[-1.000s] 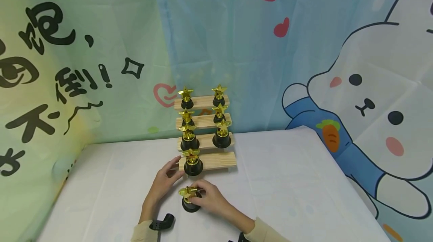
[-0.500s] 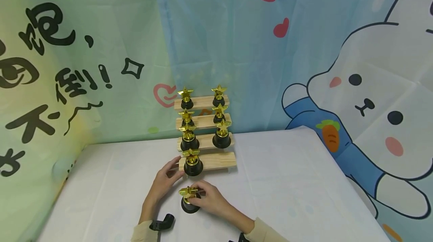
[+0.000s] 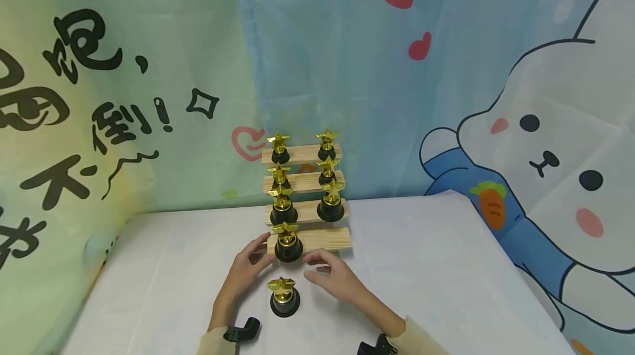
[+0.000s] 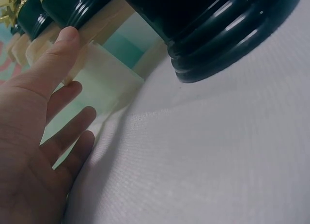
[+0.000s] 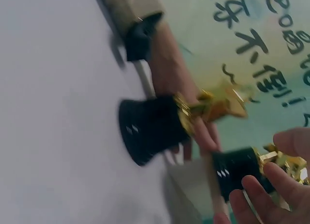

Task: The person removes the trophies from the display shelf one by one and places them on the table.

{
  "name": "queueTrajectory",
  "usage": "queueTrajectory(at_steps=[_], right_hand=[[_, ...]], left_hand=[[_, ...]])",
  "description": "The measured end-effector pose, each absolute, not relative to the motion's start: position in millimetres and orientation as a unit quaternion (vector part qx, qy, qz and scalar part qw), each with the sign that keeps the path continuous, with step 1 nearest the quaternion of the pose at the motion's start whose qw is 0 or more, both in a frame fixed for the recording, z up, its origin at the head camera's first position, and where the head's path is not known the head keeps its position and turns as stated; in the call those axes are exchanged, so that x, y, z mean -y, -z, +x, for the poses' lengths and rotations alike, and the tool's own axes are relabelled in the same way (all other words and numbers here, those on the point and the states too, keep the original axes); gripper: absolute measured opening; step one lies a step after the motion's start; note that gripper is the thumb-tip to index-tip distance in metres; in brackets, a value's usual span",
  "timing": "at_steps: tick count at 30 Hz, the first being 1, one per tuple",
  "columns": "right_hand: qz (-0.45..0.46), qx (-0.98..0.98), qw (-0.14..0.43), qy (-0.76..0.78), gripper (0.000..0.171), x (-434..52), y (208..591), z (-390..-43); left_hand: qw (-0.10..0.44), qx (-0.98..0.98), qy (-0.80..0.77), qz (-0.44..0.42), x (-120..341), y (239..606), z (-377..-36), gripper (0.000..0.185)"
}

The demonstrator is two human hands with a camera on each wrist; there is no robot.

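One star trophy (image 3: pixel 283 296), gold star on a black flared base, is standing upright and free on the white tablecloth (image 3: pixel 436 283), near the front edge and between the two hands, touched by neither; the right wrist view is showing the same piece (image 5: pixel 160 124) on its side in the frame, slightly blurred. The left hand (image 3: pixel 244 273) is lying on the cloth just left of the trophy, fingers straight and loosely spread, holding nothing, its fingertips reaching toward the left end of the lowest plank; the left wrist view is showing the thumb (image 4: pixel 58 54) lying against pale wood there. The right hand (image 3: pixel 333 275) is hovering just right of and behind the trophy, fingers relaxed and slightly parted, gripping nothing, its fingertips near the front edge of the lowest plank. Behind the hands a four-tier wooden step rack (image 3: pixel 324 238) is rising toward the backdrop. The bottom step is carrying one trophy (image 3: pixel 288 243) at its left end, its right part lying bare. The three upper steps are each carrying two trophies, left and right, seven in all on the rack. A printed fabric backdrop (image 3: pixel 347 57) with hearts, black characters and a cartoon rabbit is hanging behind the table. Beige sleeves and black wrist mounts are showing at the bottom edge of the head view.
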State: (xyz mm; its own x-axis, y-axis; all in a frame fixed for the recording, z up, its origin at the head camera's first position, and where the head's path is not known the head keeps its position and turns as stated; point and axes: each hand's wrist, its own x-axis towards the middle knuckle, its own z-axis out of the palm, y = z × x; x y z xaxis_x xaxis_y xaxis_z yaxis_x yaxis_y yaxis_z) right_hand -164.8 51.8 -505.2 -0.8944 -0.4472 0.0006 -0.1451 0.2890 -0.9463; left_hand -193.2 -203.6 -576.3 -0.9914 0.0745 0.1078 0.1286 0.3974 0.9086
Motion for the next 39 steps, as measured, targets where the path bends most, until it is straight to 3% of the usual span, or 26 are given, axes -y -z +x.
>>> queueTrajectory(at_steps=[6,15,39], right_hand=[[-0.170,-0.793,0.093,0.578,0.032,-50,494,-188],[-0.172,-0.810,0.086,0.553,0.045,-23,491,-213],[-0.189,-0.816,0.070,0.542,0.039,-17,496,-214]], left_hand=[[0.025,0.834,0.548,-0.065,204,578,-195,0.062],[0.017,0.835,0.548,-0.041,198,578,-193,0.060],[0.001,0.832,0.554,-0.029,200,573,-192,0.065]])
